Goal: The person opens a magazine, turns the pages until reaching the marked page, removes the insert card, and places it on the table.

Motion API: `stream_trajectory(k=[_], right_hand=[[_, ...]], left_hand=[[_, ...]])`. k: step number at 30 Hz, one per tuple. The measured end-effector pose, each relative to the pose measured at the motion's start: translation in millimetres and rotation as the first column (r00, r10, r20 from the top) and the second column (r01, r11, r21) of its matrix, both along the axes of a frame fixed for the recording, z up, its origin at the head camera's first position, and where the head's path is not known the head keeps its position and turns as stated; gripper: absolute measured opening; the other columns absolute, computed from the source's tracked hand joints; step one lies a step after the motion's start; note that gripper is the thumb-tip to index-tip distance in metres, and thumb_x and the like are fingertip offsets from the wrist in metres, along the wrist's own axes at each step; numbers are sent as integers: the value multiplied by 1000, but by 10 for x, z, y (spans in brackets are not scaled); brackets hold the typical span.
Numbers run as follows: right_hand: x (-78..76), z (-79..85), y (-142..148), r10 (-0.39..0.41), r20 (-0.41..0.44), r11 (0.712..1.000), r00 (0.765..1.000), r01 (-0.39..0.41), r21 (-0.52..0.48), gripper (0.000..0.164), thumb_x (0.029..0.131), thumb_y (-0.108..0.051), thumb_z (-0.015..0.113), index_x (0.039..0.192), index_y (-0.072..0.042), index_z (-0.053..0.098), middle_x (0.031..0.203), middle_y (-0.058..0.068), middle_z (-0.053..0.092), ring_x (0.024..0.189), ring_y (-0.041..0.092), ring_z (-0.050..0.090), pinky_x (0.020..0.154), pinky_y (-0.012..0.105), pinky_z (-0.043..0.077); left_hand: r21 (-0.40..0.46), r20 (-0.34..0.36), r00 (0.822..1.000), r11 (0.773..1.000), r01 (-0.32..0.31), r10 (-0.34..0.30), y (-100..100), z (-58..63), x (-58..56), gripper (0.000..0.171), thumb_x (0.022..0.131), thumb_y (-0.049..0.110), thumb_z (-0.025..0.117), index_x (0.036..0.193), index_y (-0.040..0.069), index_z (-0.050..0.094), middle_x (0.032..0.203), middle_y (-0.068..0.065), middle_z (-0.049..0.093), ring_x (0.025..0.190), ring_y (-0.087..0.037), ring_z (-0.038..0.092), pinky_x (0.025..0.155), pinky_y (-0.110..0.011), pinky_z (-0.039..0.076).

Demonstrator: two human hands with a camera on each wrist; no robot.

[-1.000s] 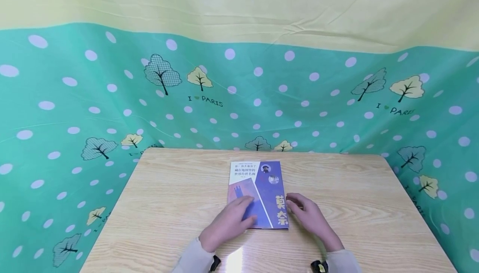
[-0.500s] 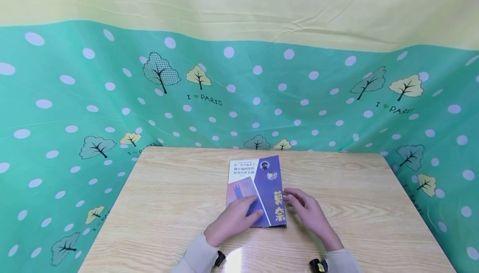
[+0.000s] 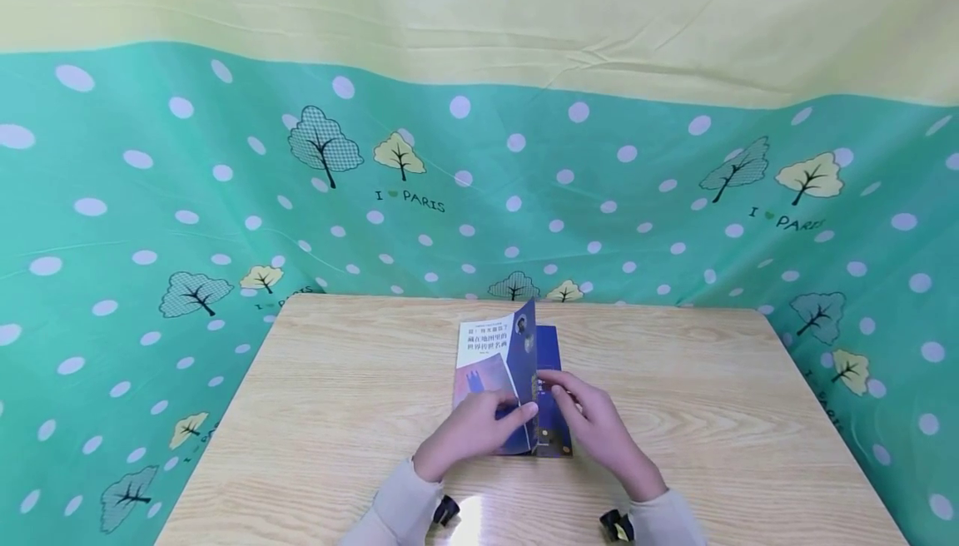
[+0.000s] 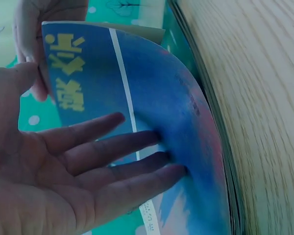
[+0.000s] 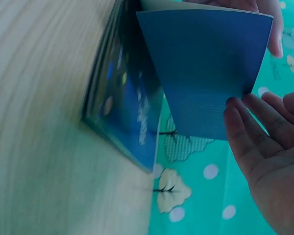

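Note:
A thin picture book (image 3: 483,338) lies on the table, its purple-and-white front cover (image 5: 201,73) raised along the right side and curving up. Beneath it shows a dark blue page (image 3: 549,348) with small print. My left hand (image 3: 468,431) lies over the lower left of the cover, and in the left wrist view its fingers (image 4: 112,152) stretch across the outer face. Its thumb is near the cover's free edge. On the other side, my right hand (image 3: 595,429) touches the inner face near that edge with extended fingers (image 5: 242,129). Part of the cover is hidden behind the left hand.
The light wooden table (image 3: 337,388) extends on both sides of the book. A green and yellow curtain (image 3: 517,184) with white dots and printed trees hangs behind and along both sides. Black bands (image 3: 445,511) sit at both wrists.
The front cover, flat a second ago, has risen and swung left, exposing the blue page. My right hand has moved left with it, while the left hand has shifted slightly right.

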State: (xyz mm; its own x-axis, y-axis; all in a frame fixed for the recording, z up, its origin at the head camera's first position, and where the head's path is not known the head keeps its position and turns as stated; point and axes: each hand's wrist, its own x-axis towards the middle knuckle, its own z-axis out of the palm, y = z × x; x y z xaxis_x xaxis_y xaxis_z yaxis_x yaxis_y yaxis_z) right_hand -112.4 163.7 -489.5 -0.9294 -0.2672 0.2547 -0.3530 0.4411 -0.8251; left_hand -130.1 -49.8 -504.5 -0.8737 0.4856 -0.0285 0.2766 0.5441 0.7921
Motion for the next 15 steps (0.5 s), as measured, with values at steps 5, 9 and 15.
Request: stream_trajectory(k=[5, 9, 15], right_hand=[[-1, 87, -116, 65, -75, 998, 995, -63, 21, 30, 107, -8, 47, 131, -6, 64, 124, 8, 68, 117, 19, 63, 96, 45, 54], [9, 159, -163, 76, -100, 997, 992, -74, 22, 30, 107, -8, 47, 132, -8, 64, 126, 10, 67, 118, 16, 61, 96, 42, 54], [36, 178, -167, 88, -113, 996, 990, -85, 29, 30, 106, -9, 49, 133, -10, 62, 129, 8, 66, 118, 18, 62, 96, 40, 55]], left_hand=[[53, -10, 999, 998, -34, 35, -19, 75, 28, 52, 98, 57, 54, 107, 11, 76, 96, 3, 75, 81, -5, 66, 72, -25, 56], [130, 2, 997, 988, -82, 82, -53, 215, 76, 45, 97, 52, 60, 107, 11, 77, 96, 3, 76, 86, -7, 70, 74, -24, 57], [179, -81, 981, 971, -160, 176, -192, 500, 126, 30, 96, 30, 68, 108, 3, 75, 96, -5, 76, 84, -12, 72, 73, -24, 59]])
